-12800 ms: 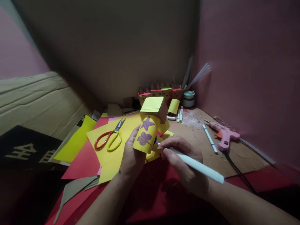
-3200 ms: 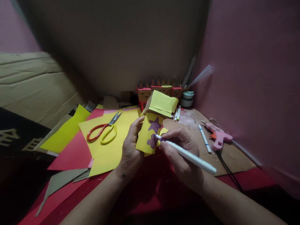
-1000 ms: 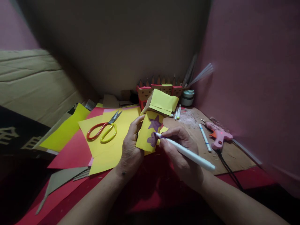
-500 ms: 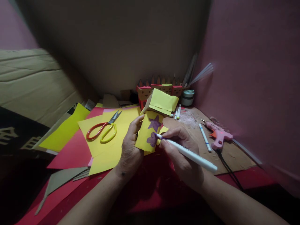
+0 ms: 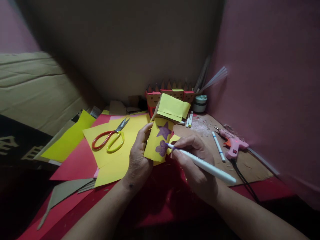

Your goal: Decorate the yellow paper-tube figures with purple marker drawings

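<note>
My left hand (image 5: pixel 140 151) is closed round a yellow paper-covered craft piece (image 5: pixel 153 141), tilted up towards me. Its front bears a purple star (image 5: pixel 164 130) and, below that, a purple flower (image 5: pixel 161 148). A yellow paper-covered flap (image 5: pixel 172 107) with a brown cardboard edge shows just above it; whether the two are joined I cannot tell. Pinched in my right hand (image 5: pixel 193 160) is a white marker pen (image 5: pixel 207 167), its purple tip at the right edge of the flower.
Scissors (image 5: pixel 111 137) with red and yellow handles lie on yellow paper (image 5: pixel 107 166) at left. A pink glue gun (image 5: pixel 234 143) and another marker (image 5: pixel 218 146) rest on cardboard (image 5: pixel 255 166) at right. Decorated cardboard pieces (image 5: pixel 153 98) stand at the back, near a lidded jar (image 5: pixel 200 104).
The marker's back end has swung slightly right and down, while its tip stays by the flower's right edge. The yellow piece has shifted very slightly left.
</note>
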`<state>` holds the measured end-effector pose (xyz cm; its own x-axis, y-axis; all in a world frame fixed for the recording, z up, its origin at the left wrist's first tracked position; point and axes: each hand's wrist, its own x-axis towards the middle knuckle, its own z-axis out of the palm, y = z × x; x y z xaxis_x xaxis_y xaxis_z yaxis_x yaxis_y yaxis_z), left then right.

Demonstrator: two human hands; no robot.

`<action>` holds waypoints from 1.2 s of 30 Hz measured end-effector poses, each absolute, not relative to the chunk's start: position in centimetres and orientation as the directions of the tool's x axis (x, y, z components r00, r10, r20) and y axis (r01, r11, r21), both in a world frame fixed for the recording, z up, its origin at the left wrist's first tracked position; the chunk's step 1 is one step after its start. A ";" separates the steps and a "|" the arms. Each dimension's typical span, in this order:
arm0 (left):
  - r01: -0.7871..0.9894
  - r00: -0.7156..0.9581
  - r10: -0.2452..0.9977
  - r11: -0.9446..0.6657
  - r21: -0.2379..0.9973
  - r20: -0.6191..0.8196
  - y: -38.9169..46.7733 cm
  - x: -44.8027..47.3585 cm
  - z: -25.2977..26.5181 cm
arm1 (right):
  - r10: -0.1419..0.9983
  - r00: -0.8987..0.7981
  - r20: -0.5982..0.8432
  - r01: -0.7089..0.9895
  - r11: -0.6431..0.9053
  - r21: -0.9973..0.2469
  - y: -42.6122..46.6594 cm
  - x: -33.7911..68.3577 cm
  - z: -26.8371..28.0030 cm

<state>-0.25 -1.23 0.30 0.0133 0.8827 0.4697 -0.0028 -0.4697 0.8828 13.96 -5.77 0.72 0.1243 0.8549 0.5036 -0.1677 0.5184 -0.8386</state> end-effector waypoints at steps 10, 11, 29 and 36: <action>-0.022 0.010 0.882 -0.470 0.882 0.471 -1.3 -0.1 0.4 | 0.848 0.123 0.515 -0.167 0.529 -0.832 -5.5 13.9 0.6; -0.020 0.008 0.881 -0.472 0.881 0.472 -1.3 -0.2 0.3 | 0.850 0.121 0.513 -0.157 0.527 -0.835 -5.4 14.0 0.5; -0.036 0.015 0.881 -0.472 0.881 0.473 -1.0 -0.2 0.0 | 0.842 0.112 0.527 -0.211 0.539 -0.816 -5.5 14.0 0.6; -0.029 0.015 0.876 -0.481 0.876 0.481 -1.2 0.0 0.4 | 0.845 0.112 0.523 -0.149 0.535 -0.832 -5.5 14.1 0.5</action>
<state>0.00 -1.24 0.36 0.0147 0.8765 0.4812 -0.0294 -0.4807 0.8764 14.07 -5.47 0.51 0.1121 0.8449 0.5230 -0.1487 0.5346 -0.8319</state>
